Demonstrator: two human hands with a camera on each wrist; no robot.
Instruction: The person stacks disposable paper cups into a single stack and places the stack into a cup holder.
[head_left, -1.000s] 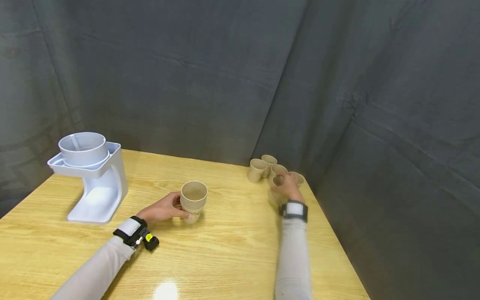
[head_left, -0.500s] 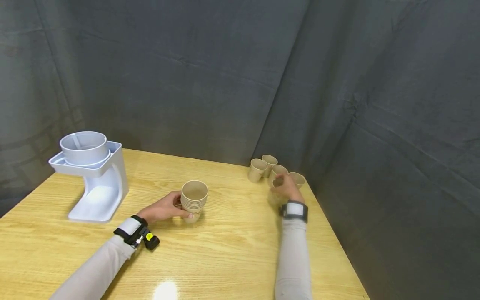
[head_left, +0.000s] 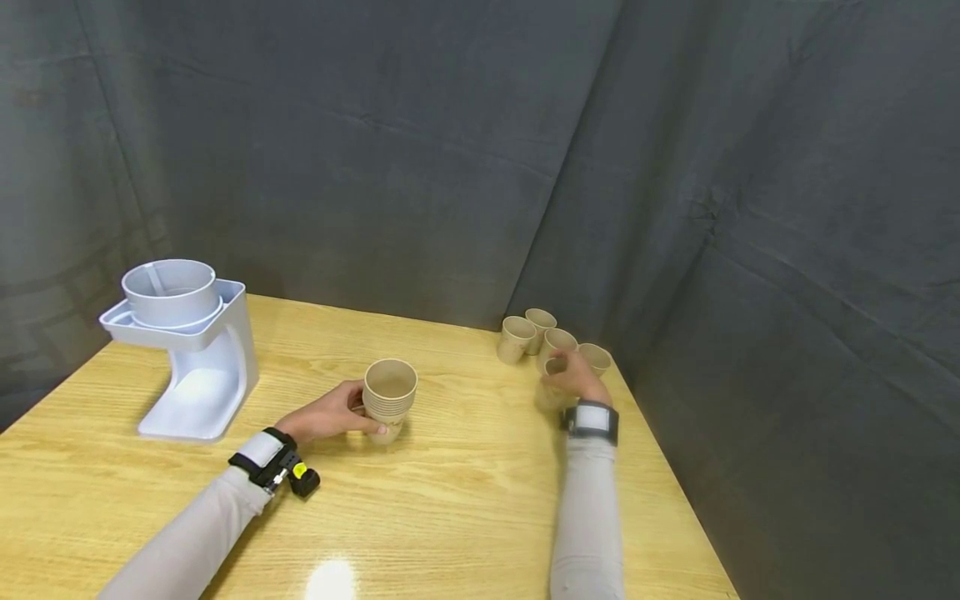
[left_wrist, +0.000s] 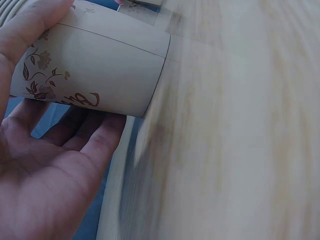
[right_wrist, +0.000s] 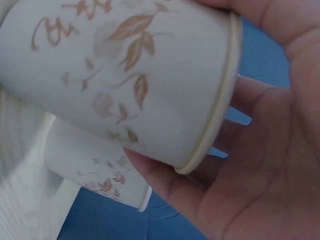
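In the head view, my left hand (head_left: 330,414) holds a stack of nested beige paper cups (head_left: 392,385), upright on the table. Its thumb lies across the near side. The left wrist view shows brown flower print on the stack's lowest cup (left_wrist: 100,65). Over at the right, my right hand (head_left: 579,377) grips a single paper cup (head_left: 550,393) near its rim; fingers hide part of it. In the right wrist view, this printed cup (right_wrist: 115,75) lies between thumb and fingers, with another paper cup (right_wrist: 100,162) beyond it.
Several upright paper cups (head_left: 515,342) stand around the right hand, close to the dark curtain (head_left: 420,167). A white stand (head_left: 206,392) holding a round ring-shaped container (head_left: 171,302) is at the left. Wooden table (head_left: 420,517) extends between both arms.
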